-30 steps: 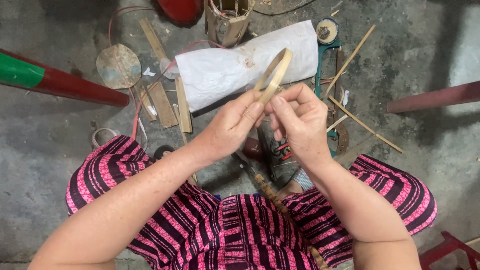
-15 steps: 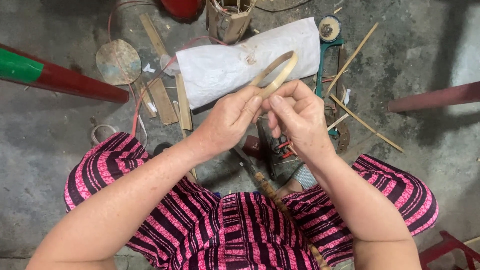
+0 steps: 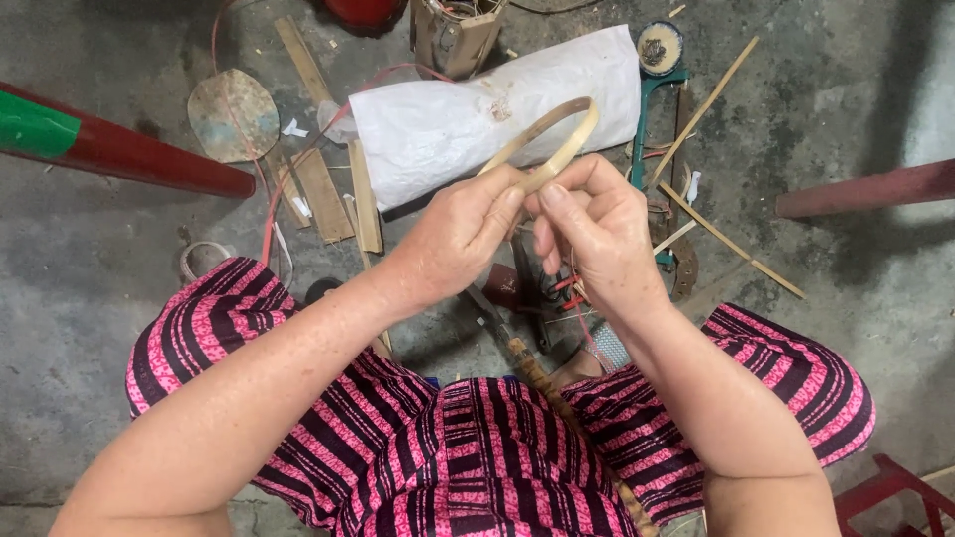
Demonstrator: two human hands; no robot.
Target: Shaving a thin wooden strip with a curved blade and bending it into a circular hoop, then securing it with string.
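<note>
A thin bamboo strip bent into a loop (image 3: pixel 557 134) is held up in front of me over my lap. My left hand (image 3: pixel 460 234) pinches its lower end from the left. My right hand (image 3: pixel 595 231) pinches the same end from the right, fingers meeting the left thumb. Below the hands, a knife with a wrapped handle (image 3: pixel 532 368) lies between my knees, partly hidden by my arms.
A white sack (image 3: pixel 448 124) lies on the concrete floor ahead. Wooden slats (image 3: pixel 323 194), bamboo sticks (image 3: pixel 731 244), a round flat disc (image 3: pixel 234 114), a woven basket (image 3: pixel 453 35), a red and green pole (image 3: pixel 109 149) and a red bar (image 3: pixel 865 189) lie around.
The loop has tilted flatter and swung to the right, showing its opening more. Both hands stay pinched on its lower end and have shifted slightly.
</note>
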